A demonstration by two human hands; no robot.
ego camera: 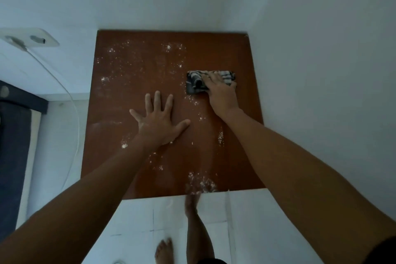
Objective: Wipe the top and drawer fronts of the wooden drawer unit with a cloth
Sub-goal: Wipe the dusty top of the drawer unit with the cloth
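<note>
Reddish-brown wooden top, speckled with white powder, bears the left hand flat, fingers splayed as a brace, while the right hand presses fingers together onto a folded striped cloth.

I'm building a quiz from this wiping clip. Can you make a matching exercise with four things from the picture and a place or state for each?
Things:
1. left hand
2. right hand
3. cloth
4. white powder

States:
A. folded, dark with pale stripes
B. scattered over the wooden top
C. flat, fingers spread, holding nothing
D. pressing down on the cloth

Pairs: 1-C, 2-D, 3-A, 4-B
</note>
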